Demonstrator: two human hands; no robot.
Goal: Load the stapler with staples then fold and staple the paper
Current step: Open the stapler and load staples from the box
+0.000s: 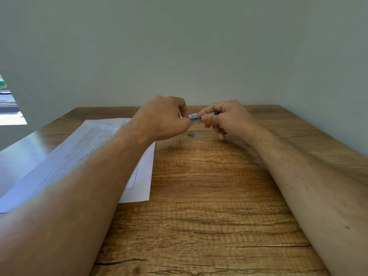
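I am seeing both hands meeting above the far middle of the wooden table (209, 196). My right hand (229, 118) is grasping the small stapler (196, 117), thumb and fingers pinched around its blue and white body, holding it off the surface. My left hand (167, 118) is clenching at the stapler's left end, fingertips pressed to its metal part; I cannot tell whether staples are sitting inside it. A small grey block of staples (191, 134) is lying on the table just below the hands, apart from them. The printed paper (95, 142) is lying flat at the left, under my left forearm, its near corner close to the table's left edge. The near and right stretches of the table are showing bare wood.
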